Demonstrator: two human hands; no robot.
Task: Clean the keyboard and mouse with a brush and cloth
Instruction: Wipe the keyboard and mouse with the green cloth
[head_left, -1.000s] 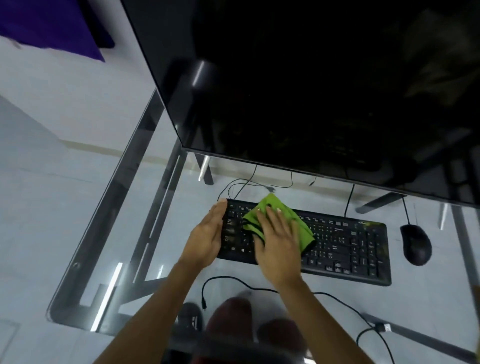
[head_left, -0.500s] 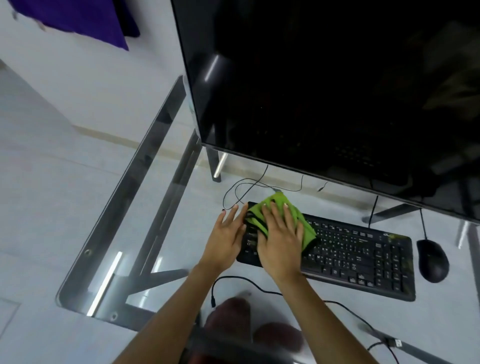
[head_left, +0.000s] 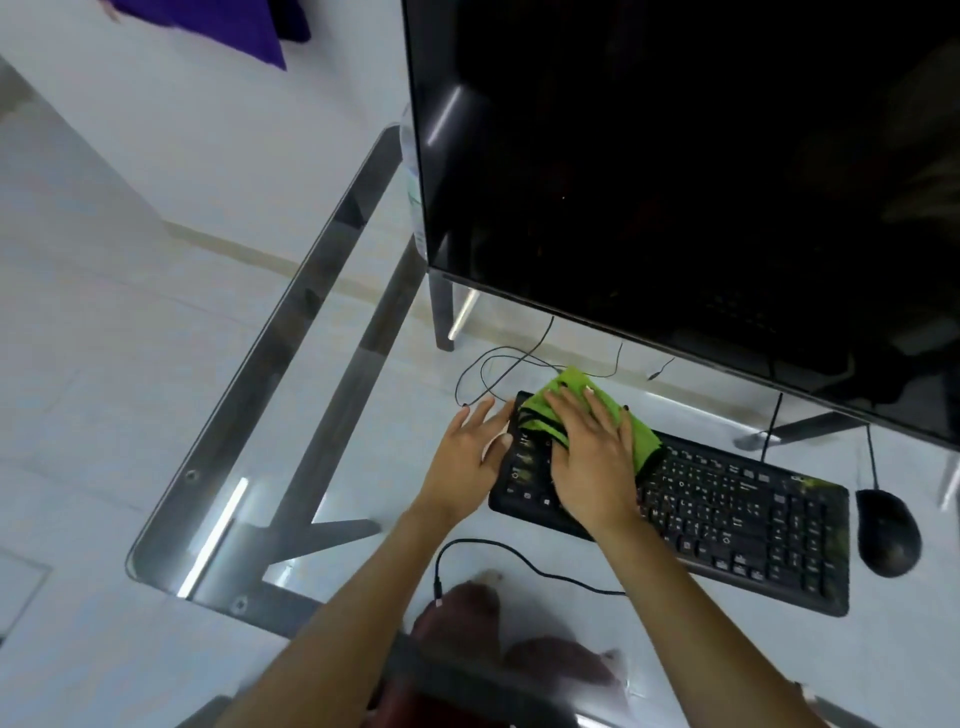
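Note:
A black keyboard lies on the glass desk. A folded green cloth covers the keyboard's far left corner. My right hand lies flat on the cloth with fingers spread and presses it onto the keys. My left hand rests with straight fingers against the keyboard's left end. A black mouse sits just right of the keyboard, untouched. No brush is in view.
A large dark monitor hangs over the back of the desk, close above the keyboard. Thin black cables loop behind the keyboard, and another cable runs along its front. The desk's metal frame shows through the glass at left.
My right hand and the cloth have slid left and toward the far left corner of the keyboard. My left hand stays at the keyboard's left end. The camera view has shifted.

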